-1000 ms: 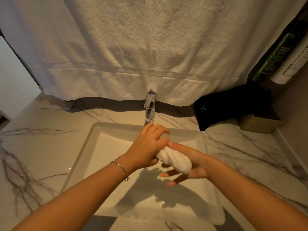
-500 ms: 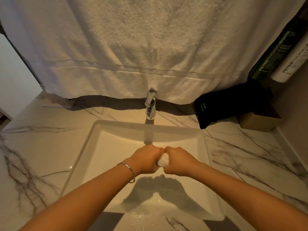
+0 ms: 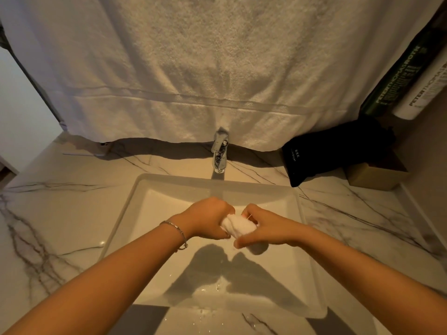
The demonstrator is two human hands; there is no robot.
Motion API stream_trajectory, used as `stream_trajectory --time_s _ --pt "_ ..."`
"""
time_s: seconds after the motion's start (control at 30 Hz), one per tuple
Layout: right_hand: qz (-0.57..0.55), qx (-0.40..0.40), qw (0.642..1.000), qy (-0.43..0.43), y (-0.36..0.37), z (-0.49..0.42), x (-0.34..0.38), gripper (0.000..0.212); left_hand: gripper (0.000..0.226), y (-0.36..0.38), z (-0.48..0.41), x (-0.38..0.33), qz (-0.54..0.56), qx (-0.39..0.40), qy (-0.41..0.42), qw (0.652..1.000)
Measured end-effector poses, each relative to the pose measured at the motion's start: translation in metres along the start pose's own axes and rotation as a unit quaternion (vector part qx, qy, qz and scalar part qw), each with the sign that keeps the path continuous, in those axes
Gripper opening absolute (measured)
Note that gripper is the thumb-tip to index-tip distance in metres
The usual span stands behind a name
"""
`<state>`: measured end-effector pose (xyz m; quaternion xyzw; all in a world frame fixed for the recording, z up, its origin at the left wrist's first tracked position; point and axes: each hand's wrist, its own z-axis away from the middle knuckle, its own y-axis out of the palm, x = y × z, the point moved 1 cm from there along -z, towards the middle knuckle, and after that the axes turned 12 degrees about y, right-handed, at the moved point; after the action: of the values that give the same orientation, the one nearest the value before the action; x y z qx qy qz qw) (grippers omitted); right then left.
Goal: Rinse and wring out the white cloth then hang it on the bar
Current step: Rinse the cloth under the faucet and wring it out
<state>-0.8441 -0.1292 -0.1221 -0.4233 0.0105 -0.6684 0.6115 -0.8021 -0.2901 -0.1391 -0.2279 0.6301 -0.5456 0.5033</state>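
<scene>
Nearest to the camera, two bare forearms are reaching forward over the white sink [image 3: 125, 213], and one thin bracelet [image 3: 177, 229] is sitting on the left wrist. A little farther, the left hand [image 3: 208, 218] is closing as a fist around one end of the white cloth [image 3: 238, 226], and the right hand [image 3: 268, 226] is gripping the other end with curled fingers, so the cloth is showing only as a short twisted roll between both hands, above the middle of the basin. I am judging that the wringing step is going on now: drops are lying on the basin floor near the front, no water is running from the tap [image 3: 219, 151], and the hanging is not yet done. Behind the sink, one chrome tap is standing on the marble counter [image 3: 60, 209]. To the right, one black pouch [image 3: 333, 151] is leaning beside one small tan box [image 3: 372, 176], and two tubes [image 3: 411, 76] are standing above them. Farthest, one large white towel [image 3: 205, 68] is hanging down; the bar itself is not showing.
</scene>
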Motion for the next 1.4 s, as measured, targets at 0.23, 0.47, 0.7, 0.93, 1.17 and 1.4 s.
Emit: stream_trajectory --time_s 0.23,0.47,0.7,0.93,1.17,1.4 --pt "-0.394 0.366 0.834 0.122 0.011 0.01 -0.003 0.039 0.022 -0.009 0.004 -0.016 -0.207 -0.203 0.181 0.94" --pt "-0.172 0.143 0.97 0.095 0.016 0.003 0.006 0.009 0.032 -0.003 0.007 -0.001 -0.194 -0.032 0.133 0.971" --pt "0.248 -0.14 0.959 -0.009 0.016 -0.013 0.012 0.04 0.026 0.018 0.005 -0.002 0.026 -0.004 -0.055 0.998" --pt "0.356 -0.224 0.899 -0.12 0.014 -0.025 0.011 0.043 0.013 0.015 0.007 0.0 0.226 0.006 -0.115 0.967" --pt "0.101 -0.094 0.987 -0.08 -0.011 -0.01 0.012 0.054 0.025 -0.006 0.011 0.003 0.04 -0.077 -0.021 0.996" --pt "-0.456 0.305 0.836 0.034 -0.009 0.0 0.006 0.057 0.028 -0.028 0.011 -0.016 -0.092 -0.289 0.174 0.937"
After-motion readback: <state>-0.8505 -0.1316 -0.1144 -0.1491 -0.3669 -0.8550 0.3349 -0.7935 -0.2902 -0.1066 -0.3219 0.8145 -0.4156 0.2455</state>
